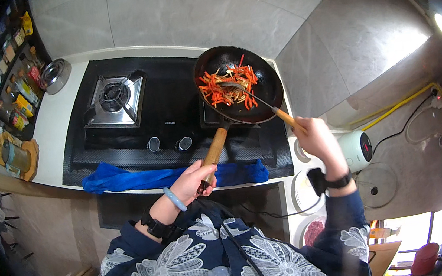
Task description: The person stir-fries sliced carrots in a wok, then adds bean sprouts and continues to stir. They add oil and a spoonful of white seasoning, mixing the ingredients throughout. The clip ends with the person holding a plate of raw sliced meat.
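Observation:
My left hand (198, 182) is closed round the wooden handle of a dark wok (265, 77), which sits over the right burner of a black gas hob (171, 98). Red and pale vegetable strips (231, 85) lie in the wok. My right hand (313, 133) grips the wooden handle of a metal spatula (262, 102); its blade rests among the strips and is partly hidden by them. A blue cloth (132, 181) stretches along the hob's front edge, passing behind my left hand.
The left burner (114, 95) has no pan on it. Bottles (20, 101) fill a rack at the left, near a steel container (54, 76). On the right are a pale green appliance (355, 151), a glass lid (377, 185) and a plate of raw meat (314, 231).

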`<action>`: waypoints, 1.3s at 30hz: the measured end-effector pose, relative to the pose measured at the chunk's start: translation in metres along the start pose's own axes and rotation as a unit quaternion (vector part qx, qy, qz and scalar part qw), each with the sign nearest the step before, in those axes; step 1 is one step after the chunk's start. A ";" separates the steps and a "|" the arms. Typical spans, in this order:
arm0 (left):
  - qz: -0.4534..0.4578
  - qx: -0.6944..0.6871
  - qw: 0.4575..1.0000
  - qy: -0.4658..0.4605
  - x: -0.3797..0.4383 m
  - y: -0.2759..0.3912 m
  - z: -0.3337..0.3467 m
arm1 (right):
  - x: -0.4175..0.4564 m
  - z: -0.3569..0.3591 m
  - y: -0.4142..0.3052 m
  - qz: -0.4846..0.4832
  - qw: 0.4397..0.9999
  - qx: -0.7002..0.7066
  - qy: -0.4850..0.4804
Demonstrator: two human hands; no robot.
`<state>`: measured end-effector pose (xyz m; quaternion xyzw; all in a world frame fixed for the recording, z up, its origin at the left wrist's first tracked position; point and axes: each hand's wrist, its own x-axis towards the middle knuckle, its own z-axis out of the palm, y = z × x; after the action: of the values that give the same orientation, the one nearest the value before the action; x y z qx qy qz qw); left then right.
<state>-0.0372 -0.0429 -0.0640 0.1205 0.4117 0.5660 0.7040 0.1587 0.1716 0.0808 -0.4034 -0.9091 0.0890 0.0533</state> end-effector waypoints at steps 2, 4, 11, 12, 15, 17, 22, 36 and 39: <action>0.000 -0.005 1.000 -0.001 -0.001 -0.001 0.000 | -0.021 -0.022 0.004 -0.008 1.000 -0.008 -0.021; 0.004 -0.001 1.000 0.003 -0.001 -0.002 -0.003 | -0.030 -0.029 0.006 -0.025 0.998 -0.008 -0.050; -0.004 0.023 1.000 0.014 0.000 0.002 0.002 | 0.016 0.024 0.010 0.011 1.000 0.018 -0.003; -0.003 0.023 1.000 0.015 -0.001 0.002 0.001 | 0.025 0.027 0.010 0.019 1.000 0.020 0.004; -0.001 0.022 1.000 0.017 -0.002 0.003 0.000 | 0.041 0.031 0.013 0.043 0.998 0.025 0.036; 0.000 0.024 1.000 0.018 -0.001 0.003 0.000 | 0.046 0.031 0.020 0.054 0.996 0.029 0.070; 0.004 0.011 1.000 0.006 0.001 0.001 -0.001 | 0.062 0.048 0.023 0.047 0.996 0.005 0.079; -0.003 0.019 1.000 0.004 0.001 0.002 0.000 | -0.014 0.019 0.027 0.025 0.996 -0.075 0.030; -0.008 0.018 1.000 0.001 0.001 0.003 -0.002 | 0.014 0.032 0.018 0.073 0.993 -0.059 0.069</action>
<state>-0.0404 -0.0411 -0.0639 0.1293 0.4236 0.5525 0.7061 0.1571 0.1899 0.0462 -0.4760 -0.8752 0.0111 0.0854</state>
